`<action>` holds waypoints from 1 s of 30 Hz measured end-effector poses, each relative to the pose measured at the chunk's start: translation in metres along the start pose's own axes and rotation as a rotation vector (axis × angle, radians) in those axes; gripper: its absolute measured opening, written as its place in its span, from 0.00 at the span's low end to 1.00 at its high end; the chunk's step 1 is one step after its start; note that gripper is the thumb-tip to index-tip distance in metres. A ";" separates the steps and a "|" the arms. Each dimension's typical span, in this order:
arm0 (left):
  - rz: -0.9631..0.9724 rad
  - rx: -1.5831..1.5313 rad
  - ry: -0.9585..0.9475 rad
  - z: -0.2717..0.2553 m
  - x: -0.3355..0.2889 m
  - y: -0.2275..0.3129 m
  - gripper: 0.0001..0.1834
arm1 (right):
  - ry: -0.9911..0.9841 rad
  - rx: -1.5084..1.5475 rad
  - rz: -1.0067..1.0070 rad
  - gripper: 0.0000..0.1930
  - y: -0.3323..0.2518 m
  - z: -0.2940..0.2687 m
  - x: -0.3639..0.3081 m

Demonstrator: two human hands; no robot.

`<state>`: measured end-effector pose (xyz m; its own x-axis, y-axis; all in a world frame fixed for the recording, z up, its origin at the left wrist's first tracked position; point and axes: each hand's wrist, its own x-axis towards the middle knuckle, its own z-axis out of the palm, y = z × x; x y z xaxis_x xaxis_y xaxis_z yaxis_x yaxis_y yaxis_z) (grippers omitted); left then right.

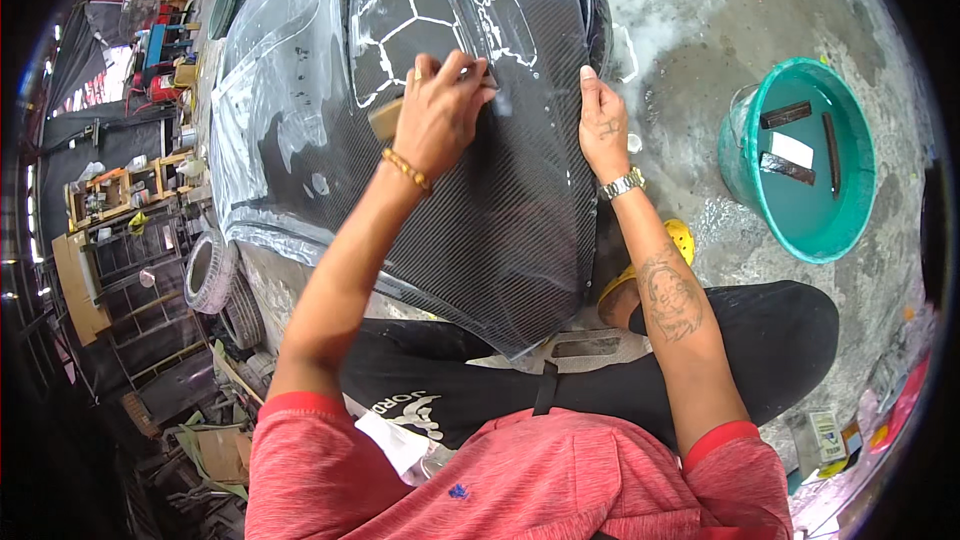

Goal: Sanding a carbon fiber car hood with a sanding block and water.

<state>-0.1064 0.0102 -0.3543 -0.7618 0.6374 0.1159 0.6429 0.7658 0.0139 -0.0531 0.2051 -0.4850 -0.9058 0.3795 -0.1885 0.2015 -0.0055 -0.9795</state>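
A wet, dark carbon-fibre car hood [490, 220] lies in front of me, its pointed end near my lap. My left hand [440, 110] is closed over a tan sanding block [385, 120], which rests on the hood just below a recessed vent panel [425, 30]. White lines run across that panel in a honeycomb-like pattern. The block is mostly hidden under my palm and fingers. My right hand [603, 125] grips the hood's right edge, thumb on top and fingers out of sight below. Whitish wet residue covers the hood's left side.
To the right on the wet concrete floor stands a green tub [735, 145] of water, holding dark strips [786, 115] and a white piece [792, 149]. A yellow clog [680, 239] is beside my right forearm. Tyres [210, 272] and a cluttered rack [130, 190] are at left.
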 end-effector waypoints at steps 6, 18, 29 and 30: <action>0.020 0.180 0.168 -0.011 0.068 -0.059 0.13 | -0.008 0.034 -0.015 0.32 -0.015 0.009 -0.003; 0.122 0.231 0.108 -0.017 0.053 -0.048 0.10 | -0.010 0.014 -0.013 0.33 -0.024 0.006 -0.005; -0.518 -0.688 0.111 -0.046 -0.058 0.048 0.15 | -0.029 0.004 -0.022 0.32 -0.011 0.006 0.000; -0.652 -0.928 0.112 -0.045 -0.069 0.051 0.17 | -0.023 -0.033 -0.046 0.32 -0.011 0.002 0.003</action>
<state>-0.0174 0.0012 -0.3168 -0.9909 0.0947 -0.0953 -0.0261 0.5603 0.8279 -0.0593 0.2043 -0.4750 -0.9226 0.3576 -0.1448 0.1710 0.0427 -0.9843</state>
